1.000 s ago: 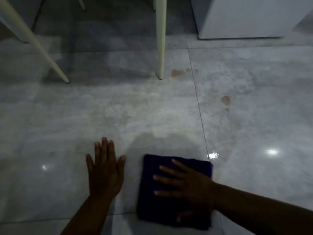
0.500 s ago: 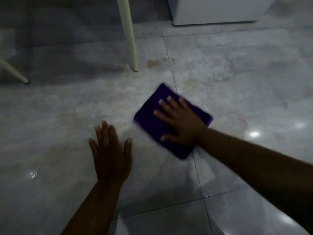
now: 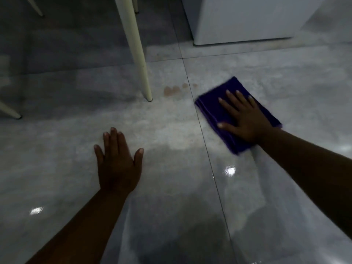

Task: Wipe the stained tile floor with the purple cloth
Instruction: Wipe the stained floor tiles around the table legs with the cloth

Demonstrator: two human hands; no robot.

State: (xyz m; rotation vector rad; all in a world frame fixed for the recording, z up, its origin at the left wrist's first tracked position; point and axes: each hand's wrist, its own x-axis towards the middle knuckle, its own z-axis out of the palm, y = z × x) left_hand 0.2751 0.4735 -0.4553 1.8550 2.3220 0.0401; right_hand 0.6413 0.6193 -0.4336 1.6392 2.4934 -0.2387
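Note:
The folded purple cloth [image 3: 213, 107] lies flat on the grey tile floor [image 3: 285, 88], right of a grout line. My right hand [image 3: 245, 119] presses down on it, palm flat and fingers spread. My left hand [image 3: 118, 164] rests flat on the tile to the left, fingers apart and holding nothing. Brownish stains [image 3: 171, 90] mark the floor just left of the cloth, close to a chair leg; two smaller spots sit beside the grout line.
A cream chair leg [image 3: 141, 69] stands on the floor near the stains. Another leg tip [image 3: 11, 112] shows at the far left. A white cabinet or appliance [image 3: 243, 21] stands at the back right. Glossy wet-looking tile lies in front of me.
My right hand has pushed the cloth forward and to the right, across the grout line onto the right tile. My left hand stays planted on the floor.

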